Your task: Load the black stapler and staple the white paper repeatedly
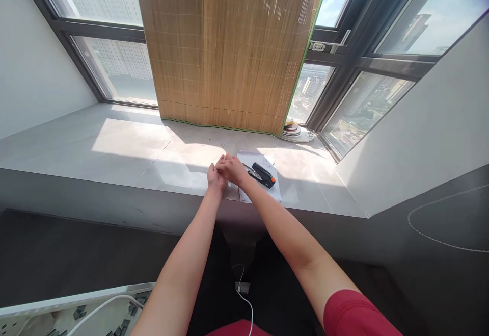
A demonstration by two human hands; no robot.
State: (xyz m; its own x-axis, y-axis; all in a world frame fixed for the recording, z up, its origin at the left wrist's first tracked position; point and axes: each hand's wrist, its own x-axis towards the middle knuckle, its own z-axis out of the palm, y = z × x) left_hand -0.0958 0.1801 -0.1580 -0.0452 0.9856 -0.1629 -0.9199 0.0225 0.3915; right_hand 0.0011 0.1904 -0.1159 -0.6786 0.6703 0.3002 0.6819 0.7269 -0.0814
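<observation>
My left hand (216,178) is turned palm up at the front of the window sill, its fingers curled and partly covered by the other hand. Over it, my right hand (231,168) has its fingers drawn together and touching the left fingers. Whatever lies between them is too small or hidden to make out. Just right of my hands, a black stapler (263,175) with an orange end lies with its parts spread apart. Beneath it are white sheets of paper (244,194), partly covered by my right wrist.
A bamboo blind (229,50) hangs over the window behind the sill (126,152). Stacked plates (296,133) stand in the right corner. Tiny slivers (223,146) lie beyond my hands. A white cable (246,300) runs below, and a white tray-like frame (76,298) is at lower left.
</observation>
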